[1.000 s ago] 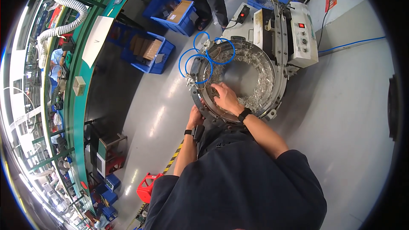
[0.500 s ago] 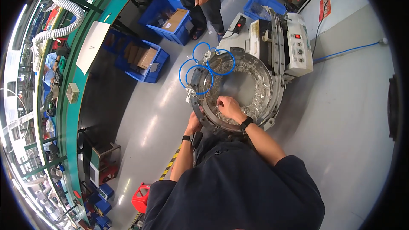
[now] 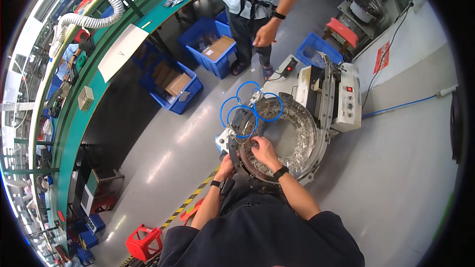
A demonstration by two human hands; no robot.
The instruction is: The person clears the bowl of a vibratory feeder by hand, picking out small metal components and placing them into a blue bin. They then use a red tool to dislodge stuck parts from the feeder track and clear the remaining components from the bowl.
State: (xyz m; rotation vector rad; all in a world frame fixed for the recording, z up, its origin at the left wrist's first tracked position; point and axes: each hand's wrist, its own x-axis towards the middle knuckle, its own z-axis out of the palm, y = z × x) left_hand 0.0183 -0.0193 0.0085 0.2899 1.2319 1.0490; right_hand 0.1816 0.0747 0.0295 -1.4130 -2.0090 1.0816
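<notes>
A round metal feeder bowl [image 3: 283,134] stands before me, with many small clear pieces [image 3: 303,154] heaped around its inside wall. My right hand [image 3: 265,153] reaches over the near rim, its fingers bent together by the left inner wall; whatever they pinch is too small to make out. Low on the bowl's outer left side, my left hand [image 3: 226,167] is curled, its fingertips partly hidden by the rim. Above it a white bracket [image 3: 225,140] is fixed to the rim. Loops of blue air tubing [image 3: 271,119] rise over the far left edge.
A white control box [image 3: 349,100] adjoins the bowl on the right. Beyond the bowl stands another person [image 3: 253,7]. Blue crates [image 3: 213,62] sit under and beside the green bench [image 3: 74,133]. A red stool [image 3: 143,243] is at lower left near striped floor tape [image 3: 190,199].
The view has tilted up, so the bowl sits lower and more of the other person shows. My right fingers have shifted slightly along the bowl's left inner wall. My left hand stays by the rim.
</notes>
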